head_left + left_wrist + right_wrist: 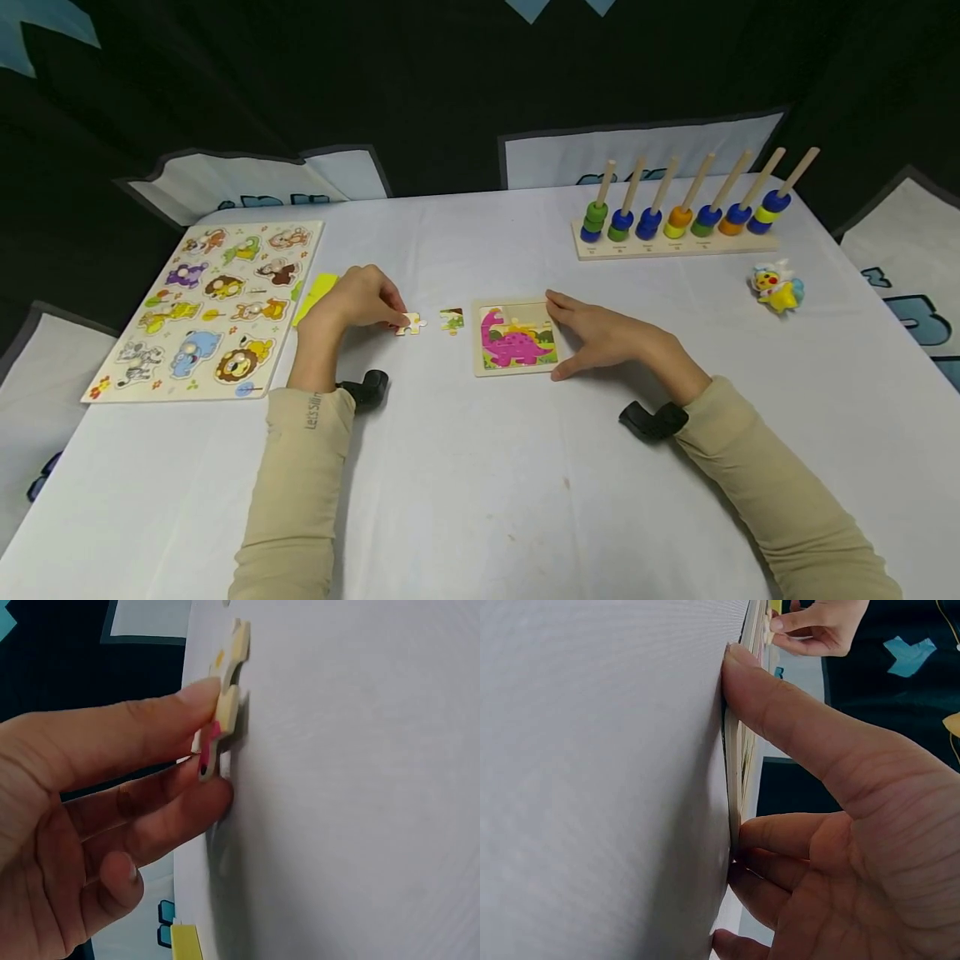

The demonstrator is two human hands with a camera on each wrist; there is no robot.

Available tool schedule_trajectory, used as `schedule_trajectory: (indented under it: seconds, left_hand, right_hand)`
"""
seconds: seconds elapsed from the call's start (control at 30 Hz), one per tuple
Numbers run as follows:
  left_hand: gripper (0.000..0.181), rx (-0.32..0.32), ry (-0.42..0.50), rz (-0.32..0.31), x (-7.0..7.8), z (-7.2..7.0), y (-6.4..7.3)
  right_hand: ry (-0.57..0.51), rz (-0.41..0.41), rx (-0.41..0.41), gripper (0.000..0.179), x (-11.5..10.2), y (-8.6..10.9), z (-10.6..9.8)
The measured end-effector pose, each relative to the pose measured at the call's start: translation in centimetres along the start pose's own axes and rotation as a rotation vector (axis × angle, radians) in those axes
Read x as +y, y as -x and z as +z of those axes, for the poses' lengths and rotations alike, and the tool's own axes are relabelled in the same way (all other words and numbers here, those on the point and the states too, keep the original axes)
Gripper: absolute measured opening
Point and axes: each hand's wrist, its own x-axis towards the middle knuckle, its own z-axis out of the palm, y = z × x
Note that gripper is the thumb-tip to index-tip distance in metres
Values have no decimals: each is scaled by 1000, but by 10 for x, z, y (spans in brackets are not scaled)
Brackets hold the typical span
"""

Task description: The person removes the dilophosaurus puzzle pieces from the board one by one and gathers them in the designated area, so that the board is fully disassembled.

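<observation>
My left hand (360,296) pinches a small wooden jigsaw piece (412,323) between thumb and fingertips, close over the table. In the left wrist view the piece (226,712) is seen edge-on, pale wood with a pink patch. A second jigsaw piece (452,320), green and brown, lies between it and the framed dinosaur puzzle (517,372). That puzzle shows a pink long-necked dinosaur inside a pale wooden frame. My right hand (600,333) holds the frame's right side, thumb at the near corner and fingers at the far one. In the right wrist view, thumb and fingers touch the frame's edge (733,772).
To the left lies a large animal puzzle board (225,312), with a yellow item (318,293) beside it, partly behind my left hand. At the back right stands a peg stand (675,246) with coloured rings. A small yellow toy figure (777,286) lies in front of it.
</observation>
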Motion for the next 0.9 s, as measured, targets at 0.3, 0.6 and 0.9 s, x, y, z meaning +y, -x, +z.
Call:
schedule_trajectory:
  seconds: [0.3, 0.6, 0.9]
  left_hand:
    - [17, 75, -97, -40, 4, 2, 1]
    - [13, 78, -32, 23, 1, 4, -1]
    - [8, 57, -18, 90, 1, 6, -4]
  right_hand:
    - [-3, 0, 3, 104, 2, 0, 0]
    - [-5, 8, 3, 104, 0, 2, -1]
    - [-1, -8, 2, 104, 0, 0, 0]
